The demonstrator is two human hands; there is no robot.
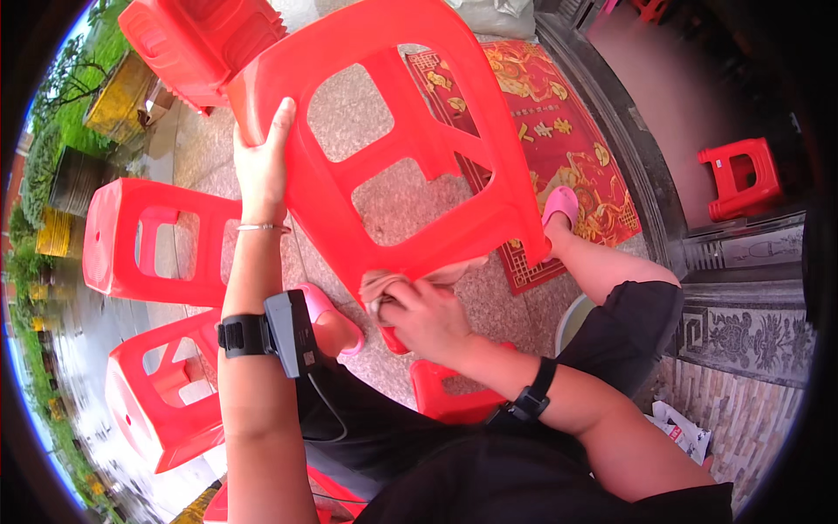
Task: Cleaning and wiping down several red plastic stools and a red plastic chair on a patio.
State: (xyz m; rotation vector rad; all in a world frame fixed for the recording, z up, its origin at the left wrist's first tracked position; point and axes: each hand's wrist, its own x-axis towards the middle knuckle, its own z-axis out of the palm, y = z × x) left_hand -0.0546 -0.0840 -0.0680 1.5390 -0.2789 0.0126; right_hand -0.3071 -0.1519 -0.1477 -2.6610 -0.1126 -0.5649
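A red plastic stool point(471, 229) is held up on its side in front of me, its open frame facing upward. My left hand point(262, 167) grips the stool at its upper left edge, the thumb lying over the rim. In my right hand point(422, 314) is a bunched beige cloth point(386, 285), pressed against the stool's lower leg near the corner. Part of the cloth extends behind the leg, and the right fingertips are partly hidden in its folds.
Red stools lie on their sides at left, one point(177, 242) above another point(170, 386). Stacked stools point(209, 46) stand at upper left. A red patterned mat point(556, 131) lies before the doorway. A pale bucket point(573, 321) is partly hidden by my right leg; another stool point(743, 178) stands indoors.
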